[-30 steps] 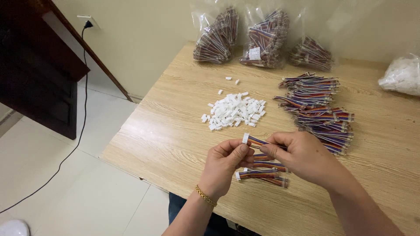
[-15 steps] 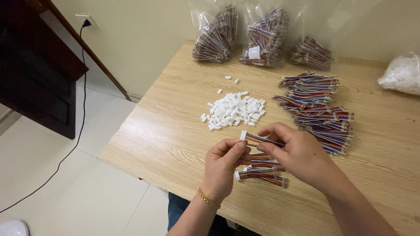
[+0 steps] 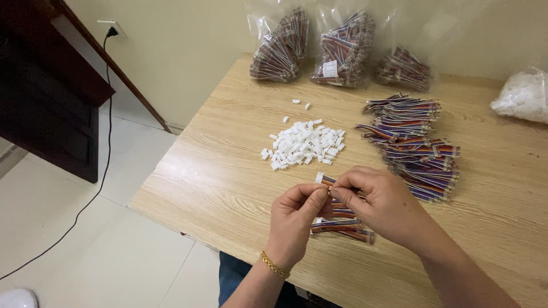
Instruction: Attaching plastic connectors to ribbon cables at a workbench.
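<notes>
My left hand [image 3: 294, 223] and my right hand [image 3: 383, 204] meet over the near part of a wooden table [image 3: 228, 177]. Between the fingertips of both hands is a short multicoloured wire bundle [image 3: 326, 181] with a small white connector at its left end. Under the hands lies a small stack of finished-looking wire bundles [image 3: 341, 227] with white ends. A heap of loose white plastic connectors [image 3: 303, 144] lies just beyond the hands. A gold bracelet sits on my left wrist.
A large pile of multicoloured wire bundles [image 3: 414, 142] lies to the right. Three clear bags of wire bundles [image 3: 342, 48] lean on the back wall. A bag of white parts [image 3: 524, 97] is at far right. A black cable [image 3: 85, 171] runs down to the tiled floor.
The hands have stayed over the same spot, and the fingers have shifted slightly along the wire bundle. The view has drifted a little.
</notes>
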